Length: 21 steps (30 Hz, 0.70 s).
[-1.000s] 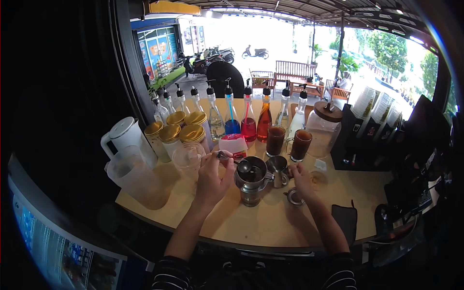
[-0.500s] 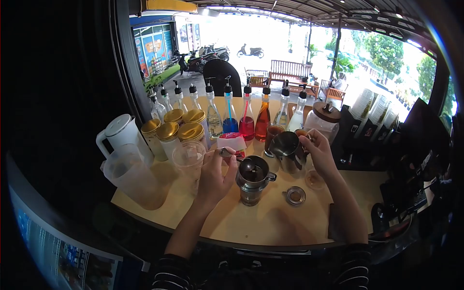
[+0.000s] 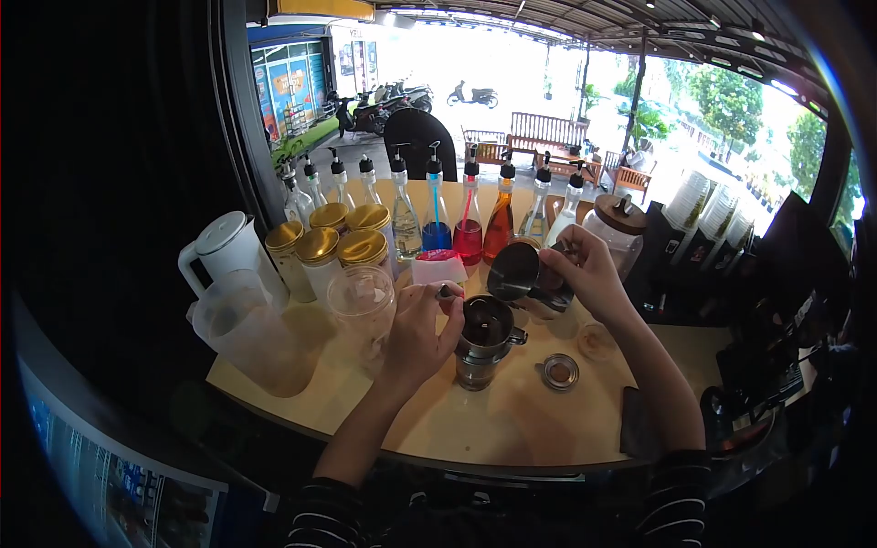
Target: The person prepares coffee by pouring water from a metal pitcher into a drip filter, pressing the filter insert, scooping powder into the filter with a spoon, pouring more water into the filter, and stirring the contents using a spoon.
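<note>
In the middle of the counter, a metal drip coffee filter point(image 3: 488, 336) with a side handle sits on a small glass point(image 3: 475, 374); its inside looks dark. My left hand point(image 3: 425, 327) is closed on a spoon point(image 3: 445, 291), whose handle end shows above the fingers; its bowl is hard to make out against the filter. My right hand point(image 3: 585, 269) grips a metal pitcher point(image 3: 517, 272), tilted to the left with its mouth above and behind the filter. Whether liquid leaves it I cannot tell. A small round metal lid point(image 3: 559, 372) lies right of the filter.
Pump bottles with coloured syrups point(image 3: 467, 239) line the back. Gold-lidded jars point(image 3: 319, 248), a white jug point(image 3: 233, 256), a translucent pitcher point(image 3: 242, 338) and a clear plastic cup point(image 3: 361, 297) stand left. A wooden-lidded jar point(image 3: 619, 228) and stacked cups point(image 3: 717, 215) are at right.
The pitcher has moved left and down toward the filter and is tipped further. My left hand has shifted slightly right, and the spoon's bowl no longer shows clearly over the filter.
</note>
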Each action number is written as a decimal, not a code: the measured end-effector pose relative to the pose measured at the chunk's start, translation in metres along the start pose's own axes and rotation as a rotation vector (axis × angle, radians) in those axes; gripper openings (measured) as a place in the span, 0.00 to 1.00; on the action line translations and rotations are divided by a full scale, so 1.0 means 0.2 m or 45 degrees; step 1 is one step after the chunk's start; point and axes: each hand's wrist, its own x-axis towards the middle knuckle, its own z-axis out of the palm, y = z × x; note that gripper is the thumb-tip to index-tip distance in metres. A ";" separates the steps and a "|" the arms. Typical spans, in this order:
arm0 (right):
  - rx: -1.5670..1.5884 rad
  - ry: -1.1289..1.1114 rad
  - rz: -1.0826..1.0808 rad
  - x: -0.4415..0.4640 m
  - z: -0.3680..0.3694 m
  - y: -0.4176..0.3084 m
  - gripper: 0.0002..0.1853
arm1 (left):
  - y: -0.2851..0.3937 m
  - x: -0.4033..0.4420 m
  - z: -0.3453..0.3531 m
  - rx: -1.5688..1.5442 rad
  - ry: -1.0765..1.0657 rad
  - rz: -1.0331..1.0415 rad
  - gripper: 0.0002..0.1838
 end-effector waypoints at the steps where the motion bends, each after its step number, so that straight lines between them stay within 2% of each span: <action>1: -0.015 -0.005 0.002 0.00 0.01 -0.02 0.12 | 0.00 0.00 0.00 0.000 -0.001 0.003 0.09; 8: -0.110 -0.057 -0.031 0.01 0.02 -0.08 0.11 | 0.00 0.01 -0.01 0.061 0.010 0.093 0.08; 14: -0.135 -0.051 -0.015 -0.01 0.02 -0.12 0.10 | 0.00 0.01 -0.01 0.071 0.015 0.091 0.08; 17: -0.181 -0.038 -0.047 -0.02 0.03 -0.13 0.13 | 0.00 0.01 -0.01 0.059 0.019 0.084 0.08; 21: -0.085 -0.051 -0.025 -0.03 0.04 -0.15 0.13 | 0.00 0.01 -0.01 0.057 0.003 0.042 0.10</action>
